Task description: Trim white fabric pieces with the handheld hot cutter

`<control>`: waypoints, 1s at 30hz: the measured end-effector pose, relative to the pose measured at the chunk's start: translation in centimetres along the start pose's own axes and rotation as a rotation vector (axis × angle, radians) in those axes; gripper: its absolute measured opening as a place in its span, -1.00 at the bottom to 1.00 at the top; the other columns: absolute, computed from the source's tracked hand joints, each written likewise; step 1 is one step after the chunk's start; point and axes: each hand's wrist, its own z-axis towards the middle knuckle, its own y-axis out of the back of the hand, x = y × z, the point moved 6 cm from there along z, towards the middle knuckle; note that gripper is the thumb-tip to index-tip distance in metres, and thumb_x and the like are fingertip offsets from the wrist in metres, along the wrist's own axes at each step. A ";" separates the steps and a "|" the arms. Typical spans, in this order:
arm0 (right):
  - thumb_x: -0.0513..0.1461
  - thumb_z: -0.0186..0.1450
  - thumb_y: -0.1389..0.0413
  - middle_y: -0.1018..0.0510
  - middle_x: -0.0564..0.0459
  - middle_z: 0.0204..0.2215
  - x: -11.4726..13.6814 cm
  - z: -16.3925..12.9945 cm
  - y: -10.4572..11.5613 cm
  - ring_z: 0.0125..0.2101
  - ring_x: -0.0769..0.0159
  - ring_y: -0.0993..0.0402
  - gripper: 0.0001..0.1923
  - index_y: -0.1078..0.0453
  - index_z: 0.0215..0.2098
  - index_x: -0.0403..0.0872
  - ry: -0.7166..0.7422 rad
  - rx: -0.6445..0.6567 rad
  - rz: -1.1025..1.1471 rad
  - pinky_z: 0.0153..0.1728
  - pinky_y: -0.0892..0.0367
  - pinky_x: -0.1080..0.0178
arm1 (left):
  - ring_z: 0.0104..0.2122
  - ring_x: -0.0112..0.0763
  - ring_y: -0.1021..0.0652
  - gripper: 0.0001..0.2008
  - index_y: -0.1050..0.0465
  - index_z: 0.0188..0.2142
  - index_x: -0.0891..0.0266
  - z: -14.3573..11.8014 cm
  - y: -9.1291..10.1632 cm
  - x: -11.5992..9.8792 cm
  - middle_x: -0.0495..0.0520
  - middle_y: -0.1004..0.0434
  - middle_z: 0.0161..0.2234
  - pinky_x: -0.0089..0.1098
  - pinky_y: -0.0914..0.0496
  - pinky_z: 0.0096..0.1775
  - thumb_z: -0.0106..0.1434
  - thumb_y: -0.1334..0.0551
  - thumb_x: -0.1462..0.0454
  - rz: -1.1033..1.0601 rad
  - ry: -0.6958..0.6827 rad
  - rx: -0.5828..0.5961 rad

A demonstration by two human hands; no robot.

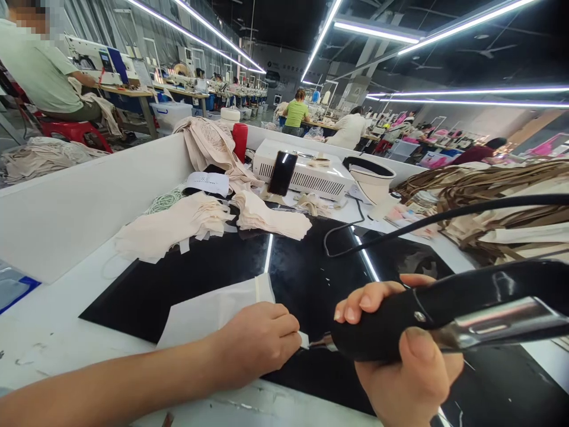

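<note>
In my closed left hand (262, 335) I pinch a piece of white fabric (208, 308), which lies over the black glossy board (302, 273). A small white end of it pokes out past my fingertips. My right hand (409, 373) is wrapped round a black corded hot knife (391, 320) with a shiny metal lever along its side. Its thin metal tip points left and meets, or nearly meets, that white end. Beyond my hands lie two stacks of cream fabric pieces, one on the left (178, 225) and one in the middle (271, 216).
A white vented box (306, 169) stands at the back with a phone (283, 173) leaning on it. Beside it are a red thread cone (240, 142) and draped beige fabric (208, 142). A black cable (444, 219) arcs across the right. People sit at sewing tables beyond.
</note>
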 end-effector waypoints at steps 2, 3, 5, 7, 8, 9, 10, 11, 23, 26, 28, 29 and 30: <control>-0.09 0.22 -0.37 -0.55 0.19 -0.48 -0.1 -0.1 0.0 -0.57 0.32 -0.49 -0.63 -0.43 -0.07 0.04 -0.011 -0.005 -0.002 -0.57 -0.52 0.21 | -0.35 -0.36 -0.50 -0.76 -0.44 -0.30 0.29 0.0 0.1 0.0 0.03 -0.49 -0.36 -0.35 -0.45 -0.24 0.43 -0.11 0.54 -0.009 -0.001 -0.010; -0.11 0.23 -0.36 -0.56 0.19 -0.48 -0.2 -0.1 0.0 -0.57 0.32 -0.49 -0.65 -0.43 -0.07 0.04 -0.015 -0.003 -0.004 -0.56 -0.53 0.20 | -0.35 -0.35 -0.50 -0.76 -0.45 -0.30 0.30 0.0 0.2 0.0 0.03 -0.50 -0.36 -0.35 -0.45 -0.24 0.43 -0.11 0.54 -0.014 -0.001 -0.019; -0.13 0.25 -0.35 -0.57 0.19 -0.47 -0.2 -0.1 0.1 -0.56 0.32 -0.50 -0.66 -0.43 -0.06 0.05 -0.022 0.003 -0.007 -0.55 -0.53 0.20 | -0.34 -0.35 -0.50 -0.77 -0.47 -0.29 0.30 0.0 0.1 0.1 0.03 -0.51 -0.35 -0.35 -0.45 -0.24 0.43 -0.12 0.53 -0.027 0.004 -0.022; -0.13 0.24 -0.36 -0.56 0.20 -0.47 -0.2 0.0 0.1 -0.56 0.32 -0.49 -0.66 -0.43 -0.06 0.05 -0.022 0.005 -0.003 -0.55 -0.52 0.21 | -0.32 -0.35 -0.51 -0.77 -0.47 -0.28 0.28 -0.1 0.0 0.3 0.03 -0.53 -0.34 -0.35 -0.45 -0.22 0.45 -0.12 0.52 -0.036 0.003 -0.004; -0.11 0.24 -0.36 -0.56 0.20 -0.47 -0.2 0.0 0.2 -0.56 0.32 -0.49 -0.64 -0.43 -0.06 0.05 -0.021 0.003 -0.002 -0.55 -0.52 0.21 | -0.31 -0.35 -0.51 -0.77 -0.46 -0.28 0.27 -0.2 0.0 0.4 0.03 -0.53 -0.33 -0.35 -0.45 -0.20 0.45 -0.12 0.51 -0.044 -0.001 0.008; -0.10 0.23 -0.37 -0.56 0.19 -0.47 -0.1 0.0 0.3 -0.56 0.32 -0.49 -0.63 -0.43 -0.06 0.05 -0.018 0.000 -0.002 -0.55 -0.52 0.22 | -0.30 -0.35 -0.52 -0.77 -0.46 -0.28 0.27 -0.3 0.0 0.4 0.04 -0.54 -0.32 -0.35 -0.45 -0.18 0.45 -0.12 0.51 -0.056 -0.004 0.017; -0.09 0.22 -0.37 -0.56 0.19 -0.47 -0.1 0.0 0.4 -0.56 0.33 -0.48 -0.62 -0.43 -0.06 0.04 -0.015 -0.004 -0.003 -0.56 -0.52 0.22 | -0.28 -0.35 -0.52 -0.77 -0.46 -0.29 0.26 -0.4 0.1 0.6 0.04 -0.54 -0.31 -0.35 -0.45 -0.17 0.46 -0.12 0.50 -0.070 0.003 0.020; -0.09 0.21 -0.38 -0.56 0.19 -0.47 0.0 -0.1 0.4 -0.56 0.33 -0.48 -0.61 -0.43 -0.06 0.04 -0.013 -0.008 -0.006 -0.55 -0.52 0.22 | -0.27 -0.35 -0.52 -0.77 -0.46 -0.29 0.26 -0.6 0.2 0.7 0.04 -0.54 -0.31 -0.36 -0.44 -0.16 0.46 -0.13 0.49 -0.087 0.017 0.020; -0.05 0.11 -0.43 -0.54 0.20 -0.53 0.2 0.1 1.0 -0.58 0.32 -0.43 -0.52 -0.40 -0.10 0.04 -0.032 -0.073 -0.064 -0.59 -0.51 0.23 | -0.25 -0.40 -0.53 -0.78 -0.43 -0.37 0.24 -1.1 0.9 1.8 -0.01 -0.55 -0.26 -0.41 -0.40 -0.19 0.48 -0.24 0.37 -0.192 0.117 0.003; -0.01 0.05 -0.46 -0.53 0.21 -0.56 0.3 0.2 0.9 -0.61 0.31 -0.42 -0.48 -0.40 -0.13 0.04 -0.045 -0.100 -0.086 -0.61 -0.52 0.21 | -0.26 -0.42 -0.53 -0.76 -0.44 -0.38 0.23 -1.1 1.1 2.0 -0.02 -0.57 -0.26 -0.41 -0.38 -0.21 0.48 -0.26 0.34 -0.190 0.135 -0.028; 0.00 0.02 -0.46 -0.53 0.21 -0.57 0.3 0.3 0.9 -0.62 0.30 -0.41 -0.47 -0.40 -0.15 0.04 -0.046 -0.118 -0.096 -0.63 -0.51 0.21 | -0.26 -0.42 -0.53 -0.77 -0.46 -0.39 0.23 -1.1 1.2 2.0 -0.03 -0.58 -0.26 -0.41 -0.38 -0.22 0.46 -0.29 0.33 -0.185 0.145 -0.034; 0.01 0.02 -0.46 -0.52 0.21 -0.58 0.4 0.4 0.9 -0.62 0.30 -0.40 -0.47 -0.40 -0.15 0.04 -0.043 -0.123 -0.100 -0.63 -0.51 0.22 | -0.26 -0.42 -0.54 -0.77 -0.46 -0.39 0.23 -1.1 1.2 2.1 -0.03 -0.58 -0.26 -0.41 -0.38 -0.22 0.45 -0.30 0.33 -0.181 0.149 -0.036; 0.01 0.02 -0.45 -0.52 0.21 -0.58 0.4 0.4 0.9 -0.63 0.30 -0.39 -0.47 -0.40 -0.15 0.04 -0.042 -0.127 -0.103 -0.64 -0.50 0.22 | -0.26 -0.42 -0.54 -0.77 -0.46 -0.40 0.23 -1.1 1.2 2.1 -0.04 -0.58 -0.26 -0.41 -0.37 -0.22 0.45 -0.30 0.33 -0.177 0.153 -0.036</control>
